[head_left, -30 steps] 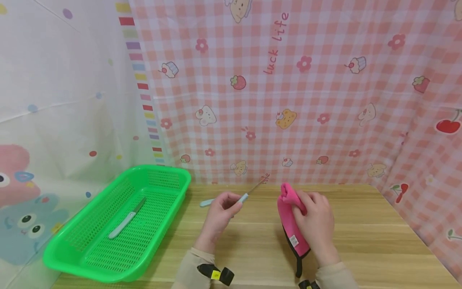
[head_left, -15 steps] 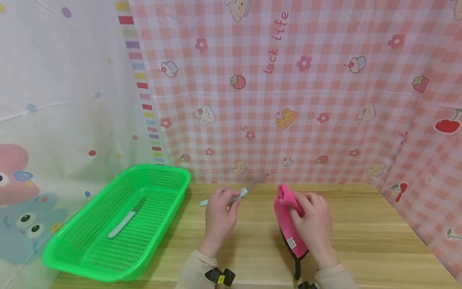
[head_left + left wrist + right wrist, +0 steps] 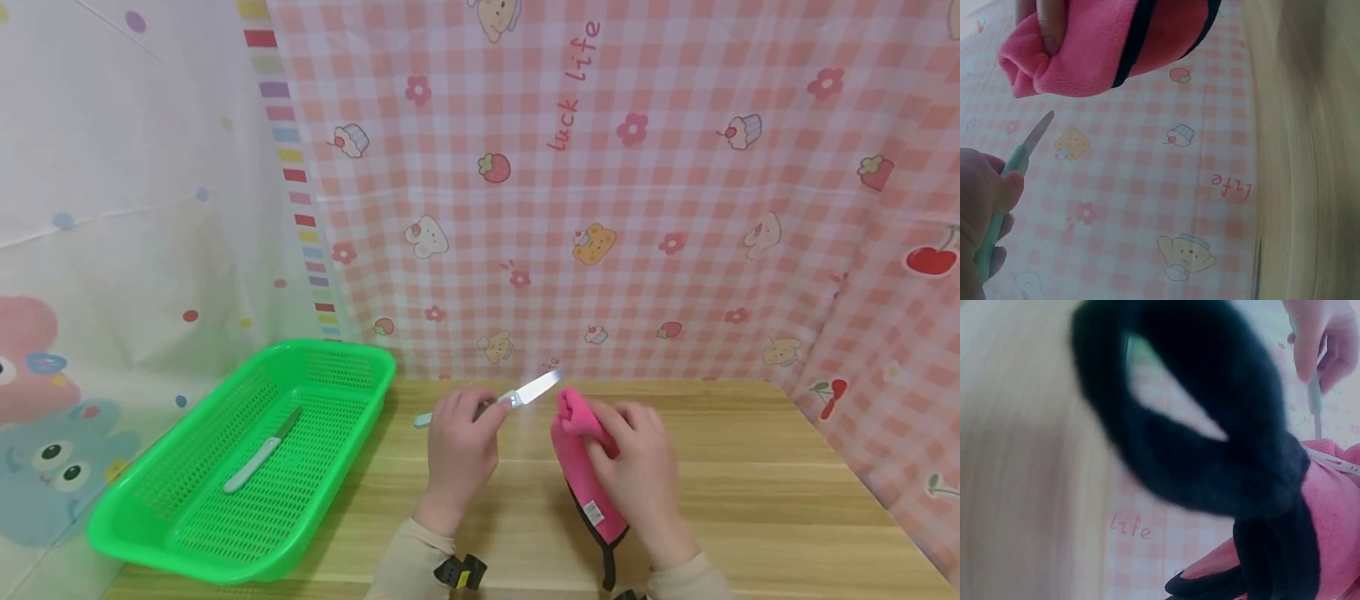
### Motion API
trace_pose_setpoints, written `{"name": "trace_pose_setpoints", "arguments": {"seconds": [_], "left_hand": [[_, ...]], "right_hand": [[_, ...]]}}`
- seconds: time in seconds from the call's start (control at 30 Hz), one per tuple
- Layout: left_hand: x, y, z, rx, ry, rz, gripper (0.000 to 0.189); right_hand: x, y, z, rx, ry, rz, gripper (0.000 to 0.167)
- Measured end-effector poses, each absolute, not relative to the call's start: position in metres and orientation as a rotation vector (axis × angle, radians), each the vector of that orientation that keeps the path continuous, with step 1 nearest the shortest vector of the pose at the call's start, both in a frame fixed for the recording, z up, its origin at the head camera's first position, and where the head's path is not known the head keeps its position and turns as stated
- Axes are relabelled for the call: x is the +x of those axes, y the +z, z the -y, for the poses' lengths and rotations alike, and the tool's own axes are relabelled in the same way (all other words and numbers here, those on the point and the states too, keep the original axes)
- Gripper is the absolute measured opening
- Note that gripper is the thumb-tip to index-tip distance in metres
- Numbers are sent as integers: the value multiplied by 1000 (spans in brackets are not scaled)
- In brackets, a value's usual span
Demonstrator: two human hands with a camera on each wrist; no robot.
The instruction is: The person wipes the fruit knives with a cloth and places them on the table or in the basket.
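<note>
My left hand (image 3: 463, 450) grips a small paring knife (image 3: 536, 389) by its pale blue-green handle, blade pointing up and to the right. In the left wrist view the blade tip stops just short of a pink cloth (image 3: 1085, 56). My right hand (image 3: 637, 467) pinches the folded top of that cloth, which has black trim, a white tag and a black hanging loop (image 3: 1197, 481). Behind my left hand lies another pale handle (image 3: 423, 420) on the table, its rest mostly hidden by my fingers. A similar knife (image 3: 258, 462) lies inside the green basket.
The green plastic basket (image 3: 352, 467) stands at the left of the wooden table (image 3: 750, 483). A pink checked curtain (image 3: 637, 183) hangs behind the table, and a white patterned one (image 3: 150, 208) on the left.
My left hand has turned the knife so the flat of its blade shows. My right hand has brought the pink cloth left, closer to the blade.
</note>
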State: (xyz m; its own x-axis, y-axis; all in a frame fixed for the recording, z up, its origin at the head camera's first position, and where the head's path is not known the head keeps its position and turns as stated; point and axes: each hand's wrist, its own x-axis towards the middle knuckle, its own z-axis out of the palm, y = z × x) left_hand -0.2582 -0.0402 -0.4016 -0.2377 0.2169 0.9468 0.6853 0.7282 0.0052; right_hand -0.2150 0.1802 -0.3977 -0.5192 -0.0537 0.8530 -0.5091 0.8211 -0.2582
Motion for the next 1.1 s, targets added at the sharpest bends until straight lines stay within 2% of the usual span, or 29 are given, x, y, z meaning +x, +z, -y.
{"name": "trace_pose_setpoints", "arguments": {"seconds": [0.17,0.4,0.83,1.1], "left_hand": [[-256,-401,41,-743,-438,1835,13],[-255,-401,42,-792,-358,1856,19],[-256,-404,39,-855,-369,1764,10],[-258,-407,38,-863,-372,1706,13]], "right_hand": [[-212,-398,-173,476,579,2043,36],[-209,-399,-160,565,567,2003,35],[-216,-395,-152,493,562,2056,29],[-218,-394,-154,466,556,2074,26]]}}
